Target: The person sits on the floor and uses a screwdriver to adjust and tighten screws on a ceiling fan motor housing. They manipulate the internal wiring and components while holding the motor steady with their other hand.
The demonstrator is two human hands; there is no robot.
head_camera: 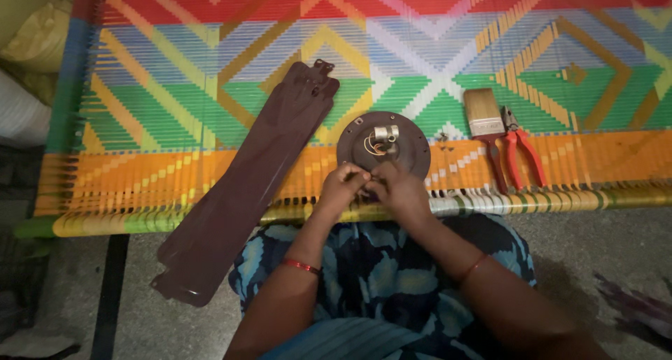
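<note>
A round dark brown fan motor housing (413, 141) with a metal shaft and coiled wires on top lies on the woven cot (210, 87) near its front edge. My left hand (343, 186) and my right hand (399, 188) meet at the housing's near rim, fingers curled together on some small part there that I cannot make out. Long dark brown fan blades (245, 185) lie stacked diagonally to the left, overhanging the cot's edge.
A paintbrush (484, 115) with pale bristles and red-handled pliers (519, 146) lie on the cot to the right. A small screw (442, 136) sits beside the housing. Grey floor runs below the cot; pale sacks sit at far left.
</note>
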